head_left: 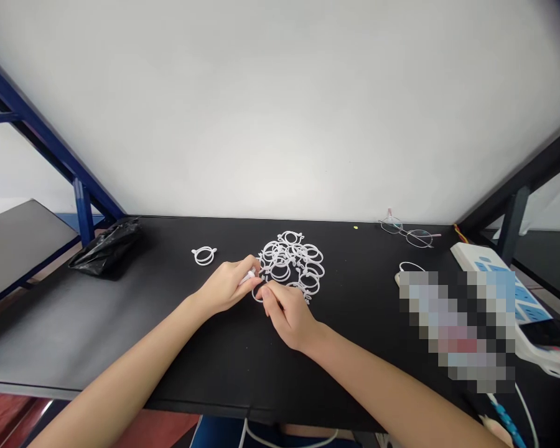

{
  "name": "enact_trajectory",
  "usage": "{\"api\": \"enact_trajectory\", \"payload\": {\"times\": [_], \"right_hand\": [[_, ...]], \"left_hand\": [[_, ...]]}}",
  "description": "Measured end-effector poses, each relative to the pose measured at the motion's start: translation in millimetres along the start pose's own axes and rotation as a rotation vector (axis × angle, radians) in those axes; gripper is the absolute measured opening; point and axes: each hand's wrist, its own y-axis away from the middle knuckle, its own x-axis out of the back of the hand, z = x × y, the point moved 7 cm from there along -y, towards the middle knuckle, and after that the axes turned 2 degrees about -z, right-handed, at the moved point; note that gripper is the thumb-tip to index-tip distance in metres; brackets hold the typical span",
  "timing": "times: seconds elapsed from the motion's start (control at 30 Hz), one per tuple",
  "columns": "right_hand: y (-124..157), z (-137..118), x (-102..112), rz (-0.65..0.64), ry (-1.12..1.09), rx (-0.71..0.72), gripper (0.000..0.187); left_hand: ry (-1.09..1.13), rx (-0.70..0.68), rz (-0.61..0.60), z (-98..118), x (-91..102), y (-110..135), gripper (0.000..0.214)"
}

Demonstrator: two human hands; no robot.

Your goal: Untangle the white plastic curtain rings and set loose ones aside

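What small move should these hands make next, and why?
Perhaps steady the white piece in the left hand and bring the right hand to it: the left thumb and fingers already pinch it, and the right hand is close beside.

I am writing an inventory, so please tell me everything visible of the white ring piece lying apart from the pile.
The white ring piece looks like thin plastic or cord: two slender round loops close together, with a small knob at each side. It lies on the black table, left of the pile and apart from the left hand. Only the table touches it; finer detail is unclear.
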Motion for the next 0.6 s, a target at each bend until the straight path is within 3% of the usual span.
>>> {"api": "enact_trajectory", "payload": {"times": [0.33,0.6], "right_hand": [[-0.7,0.8,-2.4,-0.033,0.004,-0.03,0.029],[0.8,3.7,-4.1,-0.038,0.005,-0.043,0.025]], "left_hand": [[-0.231,0.117,0.133,-5.6,20.8,-5.6,0.033],[-0.416,0.215,0.212,-30.8,32.0,-8.9,0.032]]}}
